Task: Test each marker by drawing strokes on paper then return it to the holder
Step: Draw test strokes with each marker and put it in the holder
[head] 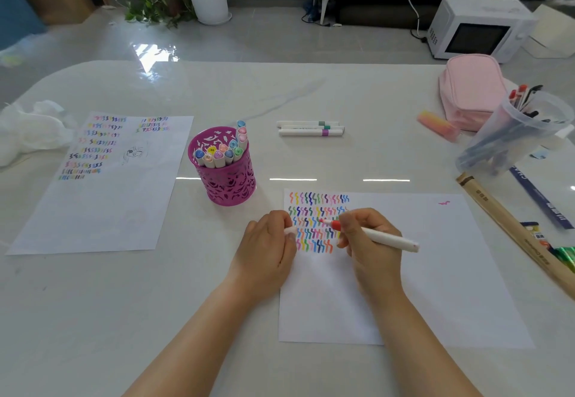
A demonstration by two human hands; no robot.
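One marker (395,241) is out of the holder right now, and the right hand (370,253) has it. The fingers are curled round its white stick, close to the red collar. The red tip points down among the wavy strokes (314,235) on the paper (435,272); I cannot tell if it touches. The left hand (267,247) rests just beside, at the left edge of the paper. Its fingers are curled and pinch a small white cap (291,230), most likely this marker's own. So the step in hand looks like drawing a test stroke. Next, I think, the cap must go back on the tip, pushed on straight and snug. Then the marker must travel to the holder (228,188), which stands on the desk (93,319) up and to the left of the paper. It is a round pink-purple cup with little leaf shapes cut through its wall, and it looks hard, maybe metal. Many standing markers (217,157) fill it, coloured ends up, so the next one will need a free gap. They look slim, smooth and plastic. The paper is thin, flat and white. The desk is pale and shiny, and bright light stripes show in it. Three loose markers (311,128) lie side by side beyond the paper. Far to the left lies a second sheet (102,210) with strokes on it. At the right sit a soft pink pouch (469,91) and a clear cup (510,138) of pens.
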